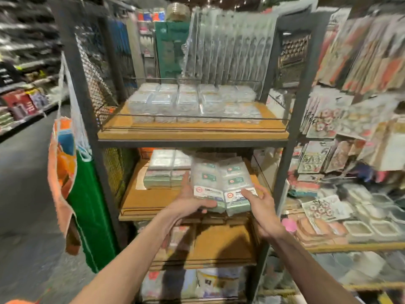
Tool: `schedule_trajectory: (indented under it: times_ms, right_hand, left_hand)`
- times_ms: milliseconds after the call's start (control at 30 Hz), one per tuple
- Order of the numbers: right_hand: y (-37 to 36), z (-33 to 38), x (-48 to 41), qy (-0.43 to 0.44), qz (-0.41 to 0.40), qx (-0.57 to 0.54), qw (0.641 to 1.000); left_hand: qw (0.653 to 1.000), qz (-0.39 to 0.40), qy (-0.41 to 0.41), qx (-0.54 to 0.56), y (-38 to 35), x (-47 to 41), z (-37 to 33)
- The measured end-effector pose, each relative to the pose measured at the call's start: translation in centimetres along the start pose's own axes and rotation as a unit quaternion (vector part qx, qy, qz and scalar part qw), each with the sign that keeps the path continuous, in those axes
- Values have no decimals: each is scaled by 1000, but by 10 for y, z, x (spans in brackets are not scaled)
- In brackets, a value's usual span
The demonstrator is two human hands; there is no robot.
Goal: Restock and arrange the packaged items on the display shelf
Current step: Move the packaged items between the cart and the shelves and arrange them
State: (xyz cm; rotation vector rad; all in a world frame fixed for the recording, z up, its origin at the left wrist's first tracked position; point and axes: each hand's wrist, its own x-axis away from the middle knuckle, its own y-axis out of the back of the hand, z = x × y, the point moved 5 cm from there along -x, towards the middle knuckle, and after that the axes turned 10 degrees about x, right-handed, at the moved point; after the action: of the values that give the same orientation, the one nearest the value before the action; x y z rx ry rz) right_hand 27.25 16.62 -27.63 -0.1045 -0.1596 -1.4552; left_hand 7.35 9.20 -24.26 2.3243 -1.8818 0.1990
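Both hands are on the two packs (pixel 221 185), which sit side by side in slick wrap, over the front edge of the middle shelf (pixel 140 200). The left hand (pixel 192 200) has its fingers curled under the near end of the left one. The right hand (pixel 260 207) pinches the right one, with the thumb on the label and the fingers round the side.

The worry for me is that only the near ends are held. The far ends could sag, or the two could slide apart and one could drop. That wrap looks slippery too. Push them in too fast and they'd probably bump the stack (pixel 162 170) at the back left and knock it crooked. The low wire at the shelf front might also snag the wrap.

As for what holds what, the middle shelf has just that stack, with bare board beside it, so there's plenty of room. The top shelf (pixel 192 133) has a wire rail (pixel 192 116) round rows of clear boxes (pixel 192 102), pretty tightly packed. Behind those stands a row of clear sleeves (pixel 230 47), too blurry to tell the contents.
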Motion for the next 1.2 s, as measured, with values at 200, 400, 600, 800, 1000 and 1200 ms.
schedule_trajectory:
  times_ms: [200,400,600,800,1000,1200]
  right_hand:
    - [15,-13,-67,11,-62,133,989]
    - [-8,-9,-110,90,-73,342,932]
    - [-19,-12,-141,57,-49,412,908]
    - [-14,-14,-140,110,-104,363,919]
    - [-14,-8,-129,263,-65,365,891]
    - [-24,11,-95,276,-147,520,795]
  left_hand:
    - [986,28,-10,-163,-26,-58,4]
    - [848,-45,-58,-525,-27,-95,-13]
    - [735,-28,-29,-677,-15,-132,-14]
    - [680,-14,-61,-730,-15,-137,2]
    - [689,-15,-41,-723,-13,-126,10]
    - [784,-72,-122,-605,-1,-79,8]
